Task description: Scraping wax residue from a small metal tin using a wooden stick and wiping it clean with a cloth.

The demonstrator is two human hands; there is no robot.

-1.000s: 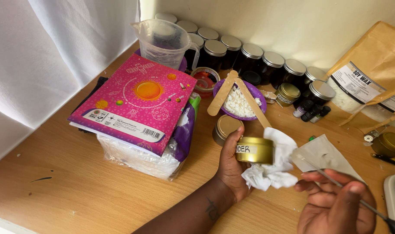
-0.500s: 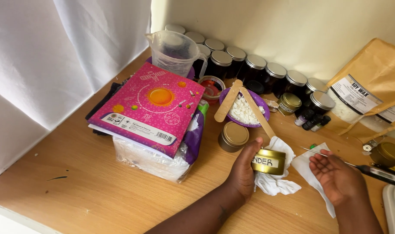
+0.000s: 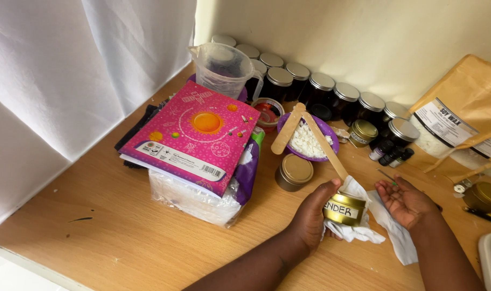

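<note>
Now lifted off white tissue [image 3: 358, 233], right hand [image 3: 406, 202] open; gold tin [image 3: 344, 209] just left, gripped sideways by left hand [image 3: 311, 215].

Left hand [image 3: 312, 213] curled in a grip, right hand [image 3: 407, 202] palm up, fingers [image 3: 386, 188] loosely spread

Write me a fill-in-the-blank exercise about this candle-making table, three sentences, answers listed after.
1. The left hand holds a small gold ____ over a white tissue.
2. Two flat wooden sticks rest across a ____ bowl of white flakes.
3. The pink notebook lies on top of a clear plastic ____, in front of a clear measuring jug.

The right hand is open, palm up, beside the tissue.

Missing words: tin; purple; bag
</note>
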